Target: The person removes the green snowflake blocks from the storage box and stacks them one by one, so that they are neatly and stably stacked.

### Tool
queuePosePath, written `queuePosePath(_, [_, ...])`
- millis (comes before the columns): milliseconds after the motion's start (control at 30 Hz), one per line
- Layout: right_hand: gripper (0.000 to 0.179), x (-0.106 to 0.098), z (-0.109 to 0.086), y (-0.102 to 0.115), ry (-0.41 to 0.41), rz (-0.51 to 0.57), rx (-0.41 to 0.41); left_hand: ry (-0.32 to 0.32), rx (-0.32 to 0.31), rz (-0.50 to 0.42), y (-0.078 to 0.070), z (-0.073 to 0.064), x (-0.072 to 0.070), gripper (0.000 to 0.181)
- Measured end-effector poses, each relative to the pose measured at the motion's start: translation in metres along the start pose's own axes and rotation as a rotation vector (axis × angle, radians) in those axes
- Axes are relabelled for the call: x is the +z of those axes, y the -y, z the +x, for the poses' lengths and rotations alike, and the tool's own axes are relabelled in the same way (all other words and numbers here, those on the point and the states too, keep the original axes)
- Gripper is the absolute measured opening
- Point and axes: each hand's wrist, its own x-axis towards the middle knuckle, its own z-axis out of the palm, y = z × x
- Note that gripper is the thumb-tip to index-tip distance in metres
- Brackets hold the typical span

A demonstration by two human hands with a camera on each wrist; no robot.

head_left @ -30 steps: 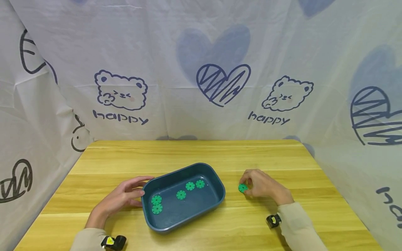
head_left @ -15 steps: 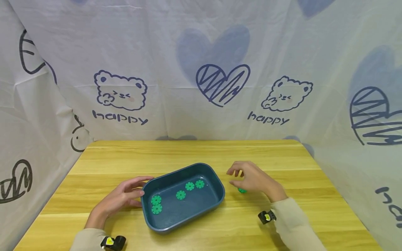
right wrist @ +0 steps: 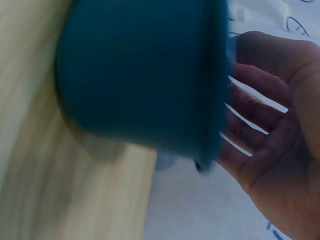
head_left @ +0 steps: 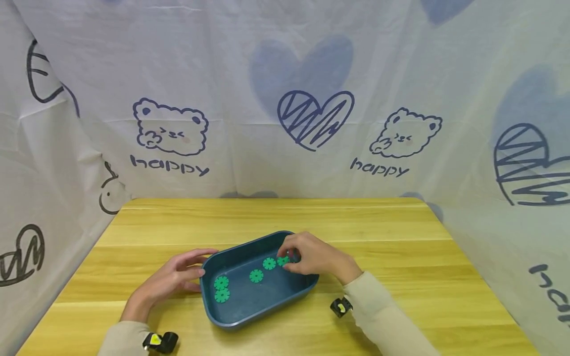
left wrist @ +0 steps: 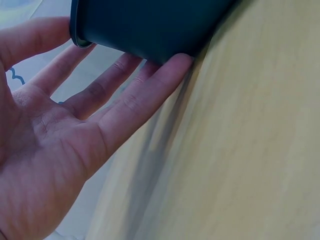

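A dark blue rectangular bin [head_left: 240, 324] holds several green notched plastic discs [head_left: 256, 276] on its floor. My left hand [head_left: 166, 282] steadies the bin's left end from outside; in the left wrist view its thumb meets the rim and its extended fingers [left wrist: 145, 102] lie along the outer wall. My right hand [head_left: 318, 257] reaches over the right end of the bin, thumb and fingertips at opposite edges of the rightmost green disc [head_left: 283, 260]; I cannot tell if they grip it. In the right wrist view the bin wall [right wrist: 145, 75] hides these fingertips.
The bin stands on a wooden table [head_left: 178, 222]. A white cloth [head_left: 240, 99] with printed bears and hearts hangs behind it and along both sides. My right hand and wrist cover the table spot where a green disc showed earlier.
My right hand has left a green disc on the table at the right and moved left into the bin, down to the rightmost disc there. My left hand has stayed at the bin.
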Motion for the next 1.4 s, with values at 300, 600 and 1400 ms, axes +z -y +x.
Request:
queuePosePath(300, [0.022,0.025,0.02,0.005,0.074,-0.022,0.011,0.017,-0.003,0.018,-0.004,0.002,-0.001,0.055])
queuePosePath(600, [0.023,0.042,0.037,0.012,0.091,-0.108,0.018,0.026,0.0,0.037,-0.006,0.002,-0.002,0.055])
queuePosePath(1400, [0.021,0.056,0.054,0.005,0.13,-0.12,-0.006,0.004,0.005,0.052,-0.003,0.002,-0.004,0.054])
